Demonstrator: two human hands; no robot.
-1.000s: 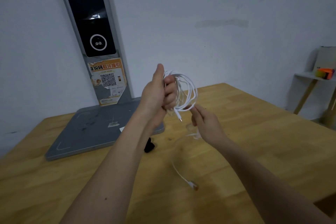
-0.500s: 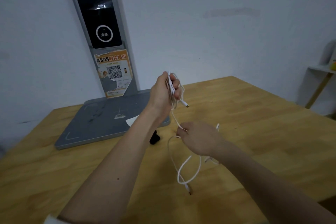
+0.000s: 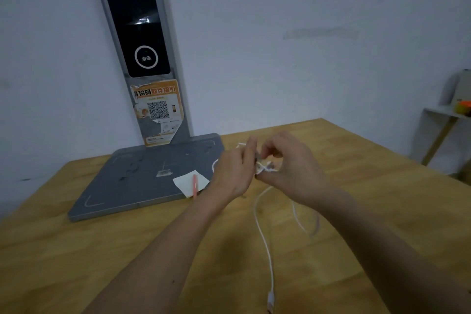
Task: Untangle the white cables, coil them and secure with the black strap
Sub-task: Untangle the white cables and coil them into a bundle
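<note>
Both hands are low now, close together just above the surface [image 3: 356, 211]: the left hand [image 3: 233, 173] and the right hand [image 3: 293, 173] meet fingertip to fingertip, each pinching a small knotted bunch of the white cables [image 3: 263, 167] between them. A second ago the left hand was raised well up, fist round a neat set of loops, while the right fed cable toward it — that coil is gone, and most of the length trails loose instead. One strand runs from the bunch down across the wood to a plug [image 3: 270, 297] near the front edge; a second, blurred, loops off to the right. To my eye that means the coiling has been given up for the moment and the snag is being picked apart first, so the task has slipped back a step. By count: two hands, two loose strands I can follow, one plug end in sight. The black strap, seen by the left wrist earlier, is hidden now. Behind stand one grey stand [image 3: 142, 181], one slip of paper [image 3: 186, 181] and one pink pen [image 3: 195, 186].
</note>
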